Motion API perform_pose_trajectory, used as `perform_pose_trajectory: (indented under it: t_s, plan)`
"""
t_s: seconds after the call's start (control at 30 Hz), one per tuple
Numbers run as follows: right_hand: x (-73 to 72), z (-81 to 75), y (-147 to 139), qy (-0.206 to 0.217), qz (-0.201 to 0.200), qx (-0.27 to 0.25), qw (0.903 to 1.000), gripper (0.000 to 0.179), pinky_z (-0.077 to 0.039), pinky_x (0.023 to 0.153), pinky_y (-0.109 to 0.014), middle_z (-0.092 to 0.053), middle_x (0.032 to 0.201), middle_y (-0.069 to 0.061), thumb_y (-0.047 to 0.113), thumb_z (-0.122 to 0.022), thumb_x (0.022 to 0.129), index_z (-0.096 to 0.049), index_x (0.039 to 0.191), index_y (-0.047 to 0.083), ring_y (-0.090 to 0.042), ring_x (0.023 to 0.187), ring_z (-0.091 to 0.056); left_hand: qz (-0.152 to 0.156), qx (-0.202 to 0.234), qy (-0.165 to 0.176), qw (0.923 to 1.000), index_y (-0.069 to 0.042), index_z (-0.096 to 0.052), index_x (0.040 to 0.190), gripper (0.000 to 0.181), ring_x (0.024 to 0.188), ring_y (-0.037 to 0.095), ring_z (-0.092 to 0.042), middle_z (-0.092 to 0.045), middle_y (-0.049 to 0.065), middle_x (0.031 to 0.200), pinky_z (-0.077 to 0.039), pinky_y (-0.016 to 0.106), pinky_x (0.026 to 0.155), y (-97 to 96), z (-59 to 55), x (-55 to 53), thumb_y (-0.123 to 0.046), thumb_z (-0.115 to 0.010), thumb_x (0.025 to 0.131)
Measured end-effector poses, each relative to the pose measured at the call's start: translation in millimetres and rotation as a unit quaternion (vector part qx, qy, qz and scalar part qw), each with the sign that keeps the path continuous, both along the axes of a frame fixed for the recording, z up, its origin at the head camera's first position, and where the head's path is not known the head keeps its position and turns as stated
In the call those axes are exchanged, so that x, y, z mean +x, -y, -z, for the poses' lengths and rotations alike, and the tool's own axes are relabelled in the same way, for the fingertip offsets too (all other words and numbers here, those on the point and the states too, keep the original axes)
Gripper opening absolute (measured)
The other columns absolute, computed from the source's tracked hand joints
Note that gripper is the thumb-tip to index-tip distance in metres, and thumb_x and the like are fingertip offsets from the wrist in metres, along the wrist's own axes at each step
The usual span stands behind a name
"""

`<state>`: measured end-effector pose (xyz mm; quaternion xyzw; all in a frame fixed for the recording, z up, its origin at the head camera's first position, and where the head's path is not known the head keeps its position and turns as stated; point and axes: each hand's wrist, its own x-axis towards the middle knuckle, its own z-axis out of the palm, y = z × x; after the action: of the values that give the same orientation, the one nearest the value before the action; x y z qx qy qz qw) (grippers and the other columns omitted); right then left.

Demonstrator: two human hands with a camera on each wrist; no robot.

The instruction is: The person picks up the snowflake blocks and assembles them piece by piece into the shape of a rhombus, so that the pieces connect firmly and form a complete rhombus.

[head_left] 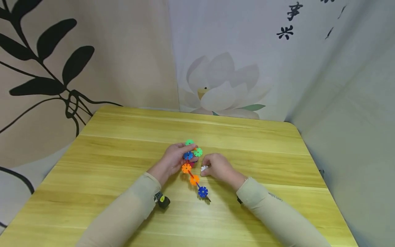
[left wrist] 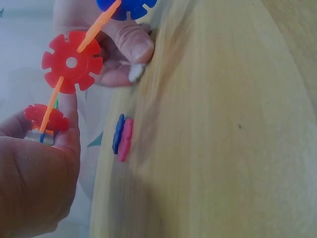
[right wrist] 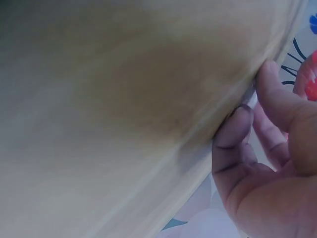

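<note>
Well inside the table edge [head_left: 247, 121], the left hand [head_left: 176, 157] grips a notched-disc chain [head_left: 186, 168]; right hand [head_left: 217, 167], three o'clock, pinches a white disc [head_left: 204, 168].

In the head view, a yellow wood-grain tabletop [head_left: 108, 151] is bordered by beige cloth [head_left: 129, 51] with a black leafy branch [head_left: 57, 37] at ten o'clock, white cloth [head_left: 237, 31] with a pale lotus [head_left: 223, 97] below black brushed characters [head_left: 285, 33] toward one, and greyish cloth [head_left: 355, 113] at three.
</note>
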<state>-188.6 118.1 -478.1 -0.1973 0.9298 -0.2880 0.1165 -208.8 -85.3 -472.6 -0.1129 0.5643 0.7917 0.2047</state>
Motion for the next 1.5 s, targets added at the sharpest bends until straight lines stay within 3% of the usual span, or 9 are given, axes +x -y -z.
perform_pose_trajectory:
  t_s: [0.13,0.3,0.57,0.73,0.93,1.1,1.5]
  plan:
    - [2.9,-0.1,-9,0.008,0.073,-0.047,0.9962,0.021,-0.055,0.07,-0.026,-0.071,0.085,-0.001,0.013,-0.09,0.087,-0.07,0.089,0.011,-0.011,0.077,-0.061,0.002,-0.004,0.003,1.0,0.005,-0.058,0.139,0.04,0.083,0.017,-0.079,-0.074,0.011,0.112,-0.067,0.034,0.087,-0.2,0.7,1.0,-0.017,-0.068,0.107]
    - [9.1,-6.5,-14,-0.029,0.134,-0.107,0.9847,0.011,-0.061,0.071,-0.027,-0.077,0.089,-0.001,0.017,-0.084,0.094,-0.075,0.093,0.012,-0.011,0.079,-0.068,-0.002,0.0,-0.005,1.0,0.005,-0.054,0.145,0.048,0.089,0.017,-0.078,-0.071,0.014,0.122,-0.068,0.032,0.085,0.8,2.7,1.0,-0.016,-0.071,0.105]
    - [14.8,-9.5,-10,-0.053,0.138,-0.141,0.9789,0.014,-0.059,0.065,-0.023,-0.078,0.083,0.003,0.028,-0.084,0.095,-0.079,0.092,0.015,-0.008,0.072,-0.066,0.01,-0.002,-0.038,0.9992,-0.015,-0.045,0.163,0.067,0.08,0.016,-0.077,-0.06,0.027,0.148,-0.068,0.035,0.085,0.3,1.5,4.1,-0.01,-0.074,0.102]
    - [15.2,-9.6,-9,-0.059,0.136,-0.145,0.9782,0.013,-0.06,0.065,-0.023,-0.078,0.084,0.002,0.026,-0.084,0.095,-0.078,0.093,0.014,-0.009,0.073,-0.068,0.004,-0.001,-0.041,0.9991,-0.017,-0.046,0.162,0.067,0.076,0.016,-0.077,-0.062,0.026,0.143,-0.069,0.033,0.08,-1.1,0.5,3.8,-0.011,-0.075,0.102]
    - [17.1,-11.4,-9,-0.1,0.121,-0.155,0.9754,0.01,-0.062,0.065,-0.021,-0.08,0.085,-0.001,0.02,-0.084,0.095,-0.079,0.091,0.012,-0.008,0.073,-0.07,-0.015,-0.005,-0.035,0.9993,-0.021,-0.048,0.161,0.064,0.076,0.018,-0.078,-0.069,0.015,0.129,-0.068,0.032,0.078,-1.6,-1.0,1.3,-0.014,-0.074,0.102]
    - [18.8,-13.0,-8,-0.139,0.104,-0.155,0.9725,0.01,-0.061,0.065,-0.022,-0.08,0.082,-0.002,0.017,-0.083,0.095,-0.079,0.089,0.011,-0.008,0.071,-0.071,-0.018,-0.007,-0.03,0.9994,-0.023,-0.05,0.16,0.062,0.078,0.018,-0.078,-0.067,0.013,0.126,-0.068,0.031,0.08,-3.7,-3.9,1.0,-0.017,-0.074,0.103]
    - [19.0,-12.3,-7,-0.184,0.091,-0.156,0.9663,0.007,-0.061,0.062,-0.022,-0.08,0.081,-0.004,0.013,-0.083,0.094,-0.08,0.089,0.009,-0.008,0.068,-0.07,-0.026,0.009,-0.041,0.9988,-0.022,-0.053,0.157,0.06,0.074,0.016,-0.076,-0.064,0.025,0.139,-0.068,0.03,0.076,-9.9,-7.2,3.8,-0.013,-0.074,0.102]
